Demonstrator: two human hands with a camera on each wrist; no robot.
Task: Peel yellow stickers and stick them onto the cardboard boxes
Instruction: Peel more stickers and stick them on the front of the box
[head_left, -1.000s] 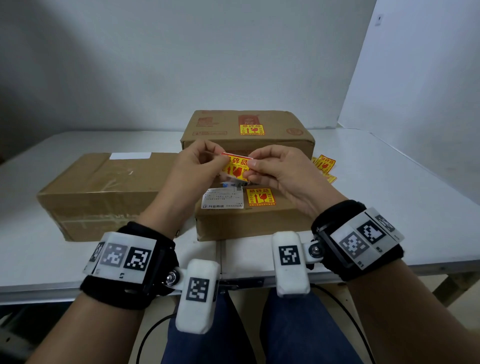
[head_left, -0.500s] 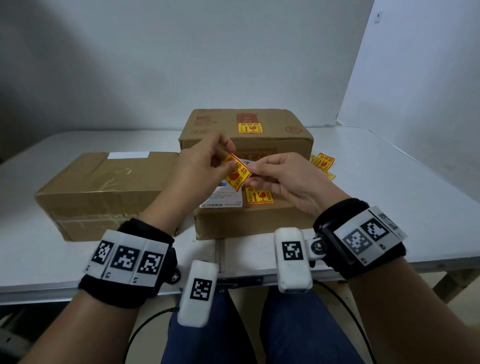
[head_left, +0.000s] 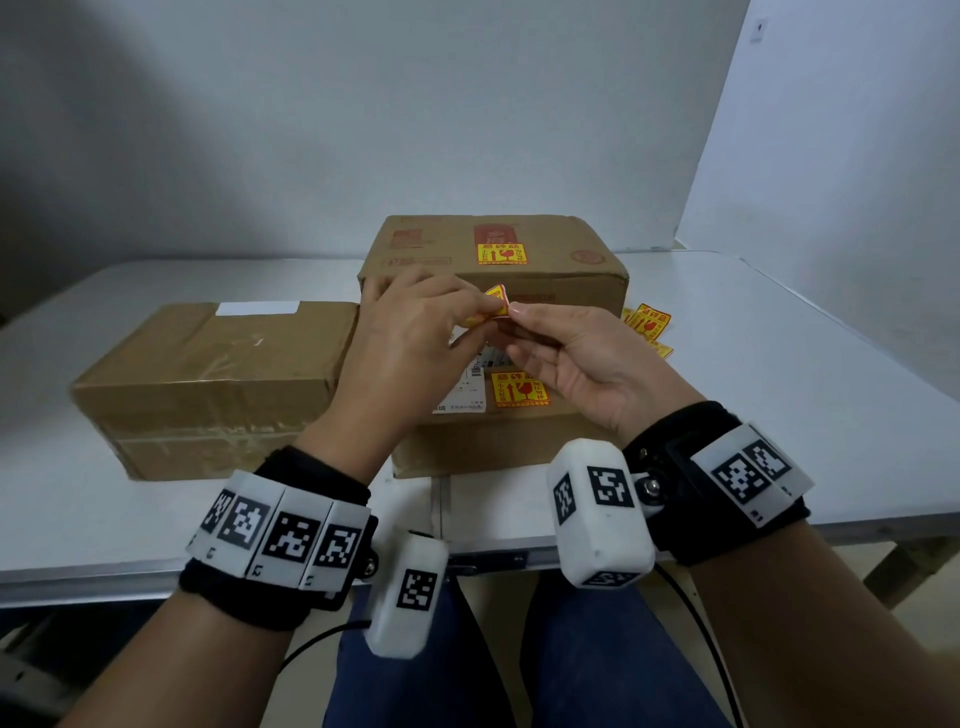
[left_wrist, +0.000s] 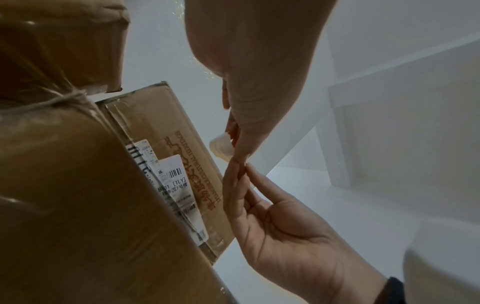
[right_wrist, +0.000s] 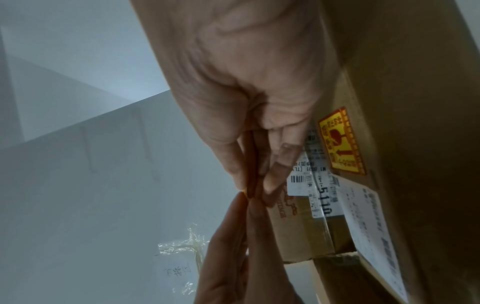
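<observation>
Above the near cardboard box (head_left: 483, 447), both hands pinch one yellow sticker (head_left: 496, 305). My left hand (head_left: 415, 338) holds its left side, and my right hand (head_left: 561, 353) pinches the right edge with thumb and forefinger. The sticker is bent and mostly hidden by the fingers. In the wrist views the fingertips of both hands meet, with a pale curled bit of paper (left_wrist: 221, 147) at the left thumb. The near box carries a yellow sticker (head_left: 519, 388) beside a white shipping label (head_left: 467, 387). The far box (head_left: 493, 260) bears another yellow sticker (head_left: 502, 253). The left box (head_left: 208, 374) shows no yellow sticker.
Loose yellow stickers (head_left: 649, 325) lie on the white table (head_left: 805, 374) to the right of the boxes. A white wall stands close behind. The table's front edge runs just past my wrists, with my knees below it.
My hands rose slightly and turned the sticker from flat-facing to bent and edge-on. The left hand rolled over it, and less of the sticker shows now.
</observation>
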